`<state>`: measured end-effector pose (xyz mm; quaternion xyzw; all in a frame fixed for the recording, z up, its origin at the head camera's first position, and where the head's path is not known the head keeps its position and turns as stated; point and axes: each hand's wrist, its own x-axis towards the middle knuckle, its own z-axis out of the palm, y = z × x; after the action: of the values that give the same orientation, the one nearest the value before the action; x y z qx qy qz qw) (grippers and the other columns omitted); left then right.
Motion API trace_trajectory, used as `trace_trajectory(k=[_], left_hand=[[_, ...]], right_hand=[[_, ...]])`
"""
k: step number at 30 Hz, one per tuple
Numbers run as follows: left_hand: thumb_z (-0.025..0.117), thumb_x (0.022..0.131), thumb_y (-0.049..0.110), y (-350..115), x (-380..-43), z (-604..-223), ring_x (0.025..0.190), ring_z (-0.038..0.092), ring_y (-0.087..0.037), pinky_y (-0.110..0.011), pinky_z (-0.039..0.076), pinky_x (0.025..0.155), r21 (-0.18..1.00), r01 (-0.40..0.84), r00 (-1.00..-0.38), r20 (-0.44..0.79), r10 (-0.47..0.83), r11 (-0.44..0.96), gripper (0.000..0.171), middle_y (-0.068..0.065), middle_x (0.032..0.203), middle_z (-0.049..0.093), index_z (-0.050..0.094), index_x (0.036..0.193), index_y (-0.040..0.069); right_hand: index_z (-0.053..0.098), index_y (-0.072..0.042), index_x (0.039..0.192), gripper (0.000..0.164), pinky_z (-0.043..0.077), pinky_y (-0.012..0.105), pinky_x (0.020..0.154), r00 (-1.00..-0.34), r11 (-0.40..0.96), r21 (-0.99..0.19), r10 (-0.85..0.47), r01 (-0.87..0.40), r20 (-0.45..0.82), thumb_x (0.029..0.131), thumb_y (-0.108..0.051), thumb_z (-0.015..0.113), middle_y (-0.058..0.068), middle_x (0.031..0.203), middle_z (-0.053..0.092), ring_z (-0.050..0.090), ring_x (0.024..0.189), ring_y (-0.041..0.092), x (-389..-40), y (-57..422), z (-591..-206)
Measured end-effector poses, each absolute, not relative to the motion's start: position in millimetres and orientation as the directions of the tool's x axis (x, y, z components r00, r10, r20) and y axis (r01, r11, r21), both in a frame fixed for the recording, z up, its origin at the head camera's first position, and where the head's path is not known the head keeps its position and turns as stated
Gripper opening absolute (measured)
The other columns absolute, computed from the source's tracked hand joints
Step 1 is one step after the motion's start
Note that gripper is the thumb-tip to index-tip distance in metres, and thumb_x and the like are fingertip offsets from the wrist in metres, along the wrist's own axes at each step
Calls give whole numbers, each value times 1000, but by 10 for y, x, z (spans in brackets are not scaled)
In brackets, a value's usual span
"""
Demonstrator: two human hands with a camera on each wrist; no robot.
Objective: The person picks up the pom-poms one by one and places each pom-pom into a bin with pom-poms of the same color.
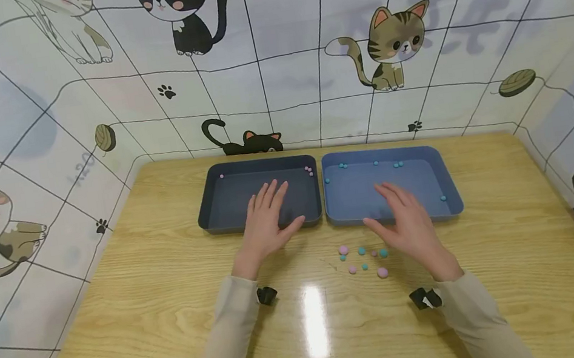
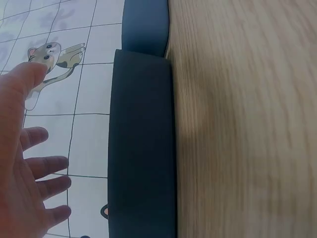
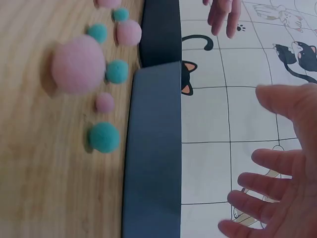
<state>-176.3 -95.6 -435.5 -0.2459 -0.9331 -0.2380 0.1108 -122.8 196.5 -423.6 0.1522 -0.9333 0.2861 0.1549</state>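
My left hand (image 1: 265, 222) hovers over the front edge of the dark tray (image 1: 230, 208), fingers spread and nothing held. A few small pink pompoms (image 1: 308, 169) lie along that tray's back and right side. Over the front of the blue tray (image 1: 429, 174) is my right hand (image 1: 409, 226), its fingers extended and holding nothing. Several small teal pompoms (image 1: 375, 163) sit inside the blue tray. On the table before the trays, near the right hand, lies a loose group of pink pompoms (image 3: 78, 64) and teal pompoms (image 3: 104, 137) of mixed sizes.
The trays stand side by side at the back of the wooden table (image 1: 147, 321). Behind them rises a wall covering (image 1: 293, 68) printed with cats and grid lines. Each wrist carries a small black camera mount (image 1: 267, 295).
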Motion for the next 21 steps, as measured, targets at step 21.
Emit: trace_trajectory(k=[21], left_hand=[[70, 84, 23, -1376, -1696, -4460, 122, 46, -32, -48, 41, 96, 486, 588, -802, 452, 390, 646, 58, -18, 131, 52, 49, 133, 1]], right_hand=[[58, 4, 111, 46, 52, 45, 67, -859, 585, -629, -333, -512, 389, 70, 2, 78, 18, 103, 61, 57, 88, 30, -840, 1980, -4436]])
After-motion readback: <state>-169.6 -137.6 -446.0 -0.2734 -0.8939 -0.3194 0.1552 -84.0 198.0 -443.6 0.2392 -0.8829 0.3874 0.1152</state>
